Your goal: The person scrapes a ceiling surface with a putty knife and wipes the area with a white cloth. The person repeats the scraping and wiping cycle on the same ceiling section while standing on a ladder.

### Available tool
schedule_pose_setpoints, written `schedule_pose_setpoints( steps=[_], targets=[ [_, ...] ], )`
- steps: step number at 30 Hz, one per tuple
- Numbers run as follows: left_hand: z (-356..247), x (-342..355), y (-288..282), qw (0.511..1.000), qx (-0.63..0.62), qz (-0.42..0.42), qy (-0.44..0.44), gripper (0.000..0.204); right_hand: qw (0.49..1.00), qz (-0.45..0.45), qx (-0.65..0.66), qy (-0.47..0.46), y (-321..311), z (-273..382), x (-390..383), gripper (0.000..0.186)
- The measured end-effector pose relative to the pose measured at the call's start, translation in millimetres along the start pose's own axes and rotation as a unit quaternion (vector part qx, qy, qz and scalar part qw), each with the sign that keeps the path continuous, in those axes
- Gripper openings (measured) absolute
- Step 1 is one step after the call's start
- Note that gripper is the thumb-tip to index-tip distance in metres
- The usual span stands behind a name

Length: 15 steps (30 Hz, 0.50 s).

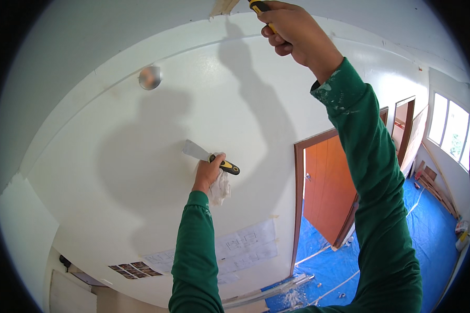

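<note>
My left hand (208,173) is closed around a putty knife (195,150) with a wide metal blade and a black and yellow handle, held in front of the white wall. A crumpled white rag (221,190) hangs from the same hand. Raised high toward the ceiling, my right hand (296,32) grips a black and yellow handled tool (259,6). The top edge of the picture cuts off its working end, so its kind is hidden. Left of it, a beige patch (224,6) shows on the ceiling. Both green sleeves carry white smears.
A round metal fitting (150,77) is at the upper left wall. Paper drawings (248,245) and a sheet of small pictures (134,270) hang lower. At right stands an open orange-brown door (326,190). Blue sheeting (431,235) covers the floor; wooden planks (439,193) lie near the window (449,128).
</note>
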<state>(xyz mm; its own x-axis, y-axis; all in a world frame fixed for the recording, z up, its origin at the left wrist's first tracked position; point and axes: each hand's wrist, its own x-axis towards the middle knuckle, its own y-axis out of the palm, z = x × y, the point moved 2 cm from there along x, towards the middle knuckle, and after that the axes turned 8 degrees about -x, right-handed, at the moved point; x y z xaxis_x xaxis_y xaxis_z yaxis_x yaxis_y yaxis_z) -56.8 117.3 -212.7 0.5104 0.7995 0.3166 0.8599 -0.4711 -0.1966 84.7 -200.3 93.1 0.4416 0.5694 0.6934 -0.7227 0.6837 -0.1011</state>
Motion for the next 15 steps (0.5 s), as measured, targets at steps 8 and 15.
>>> schedule_pose_setpoints(
  steps=[8,15],
  targets=[
    [-1.7,-2.2,-0.7,1.0,-0.002,0.009,0.014,0.045,0.998,-0.055,0.034,0.014,15.6,-12.9,6.0,0.042],
    [0.5,0.1,-1.3,1.0,-0.002,0.009,0.02,0.042,0.999,-0.003,0.033,0.016,-2.1,-3.7,9.2,0.03]
  ],
)
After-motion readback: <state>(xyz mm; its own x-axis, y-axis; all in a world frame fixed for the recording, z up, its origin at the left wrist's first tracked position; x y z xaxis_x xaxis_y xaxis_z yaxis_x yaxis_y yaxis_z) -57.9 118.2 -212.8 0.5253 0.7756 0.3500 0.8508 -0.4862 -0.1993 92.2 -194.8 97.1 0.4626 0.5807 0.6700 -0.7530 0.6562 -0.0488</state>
